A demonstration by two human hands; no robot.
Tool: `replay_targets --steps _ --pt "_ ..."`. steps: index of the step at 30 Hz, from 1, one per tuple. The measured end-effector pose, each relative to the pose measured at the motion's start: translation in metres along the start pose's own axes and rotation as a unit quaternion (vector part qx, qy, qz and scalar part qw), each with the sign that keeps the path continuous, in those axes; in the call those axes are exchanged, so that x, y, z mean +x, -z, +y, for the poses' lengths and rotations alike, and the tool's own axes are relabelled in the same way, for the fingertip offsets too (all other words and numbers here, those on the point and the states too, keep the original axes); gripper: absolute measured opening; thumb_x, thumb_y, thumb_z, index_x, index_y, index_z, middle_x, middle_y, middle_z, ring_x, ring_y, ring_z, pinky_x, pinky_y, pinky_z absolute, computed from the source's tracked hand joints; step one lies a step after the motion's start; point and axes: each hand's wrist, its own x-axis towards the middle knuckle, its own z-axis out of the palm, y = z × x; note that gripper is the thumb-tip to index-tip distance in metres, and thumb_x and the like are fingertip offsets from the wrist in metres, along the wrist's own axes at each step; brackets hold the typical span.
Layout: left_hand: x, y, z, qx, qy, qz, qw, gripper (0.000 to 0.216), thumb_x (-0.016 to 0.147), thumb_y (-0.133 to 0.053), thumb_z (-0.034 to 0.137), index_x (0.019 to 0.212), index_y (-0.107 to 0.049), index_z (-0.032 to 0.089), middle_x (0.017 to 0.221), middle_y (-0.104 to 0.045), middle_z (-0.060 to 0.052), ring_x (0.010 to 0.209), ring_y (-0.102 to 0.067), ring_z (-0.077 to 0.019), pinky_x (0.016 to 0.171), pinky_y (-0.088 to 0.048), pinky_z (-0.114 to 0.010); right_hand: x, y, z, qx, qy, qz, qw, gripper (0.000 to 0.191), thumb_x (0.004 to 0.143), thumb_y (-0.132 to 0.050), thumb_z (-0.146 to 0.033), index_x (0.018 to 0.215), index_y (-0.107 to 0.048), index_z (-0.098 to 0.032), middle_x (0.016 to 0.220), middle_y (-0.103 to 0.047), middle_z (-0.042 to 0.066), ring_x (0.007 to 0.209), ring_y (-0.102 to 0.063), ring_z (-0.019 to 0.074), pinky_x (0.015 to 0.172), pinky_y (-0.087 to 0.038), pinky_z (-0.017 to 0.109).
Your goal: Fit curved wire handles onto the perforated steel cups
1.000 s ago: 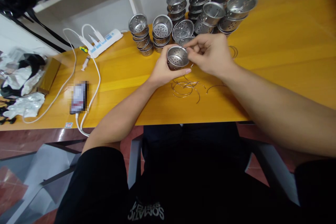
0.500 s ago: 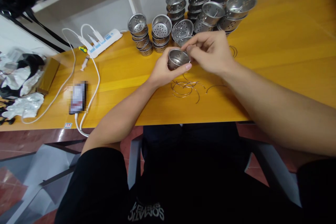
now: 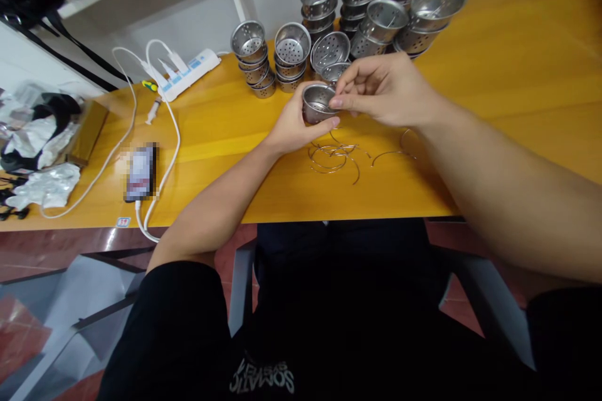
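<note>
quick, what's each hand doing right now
Left hand: closed around a small perforated metal cup, holding it above the table.
Right hand: fingertips pinched at the cup's rim; whether they grip a wire cannot be told.

A small round metal cup (image 3: pixel 316 103) with holes punched through its wall and floor sits upright, open mouth up, just above the yellow table (image 3: pixel 493 75). It is shiny steel, with a thin rolled rim. The left hand (image 3: pixel 291 125) wraps its near side, thumb under the rim; the right hand (image 3: pixel 385 91) pinches at the rim's right edge. Just in front of it on the table lies a loose tangle of thin curved wire pieces (image 3: pixel 336 156), some overlapping
</note>
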Motion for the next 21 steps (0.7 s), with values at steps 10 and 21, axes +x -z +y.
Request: replay_targets --steps 10,21 --pt "0.002 0.002 0.0 -0.003 0.009 -0.006 1.0 0.094 0.114 -0.085 0.09 0.176 -0.054 0.026 0.162 -0.077 -0.014 0.155 -0.081 -0.0357 0.146 -0.061 -0.062 0.002 -0.001 0.002 0.0 0.007 -0.004 1.0 0.076 0.077 -0.119 -0.098 0.099 -0.084 -0.035 0.082 -0.076 0.003 0.082 -0.07 0.0277 0.074 -0.069 0.051" --pt "0.002 0.006 0.003 0.004 0.022 0.014 1.0 0.104 0.111 -0.078 0.102 0.181 -0.052 0.029 0.162 -0.077 -0.014 0.154 -0.081 -0.0356 0.146 -0.06 -0.061 0.0 0.0 0.011 -0.053 0.037 0.048 0.997 0.067 0.086 -0.116 -0.093 0.118 -0.091 -0.039 0.099 -0.084 0.007 0.093 -0.076 0.0332 0.079 -0.07 0.053"
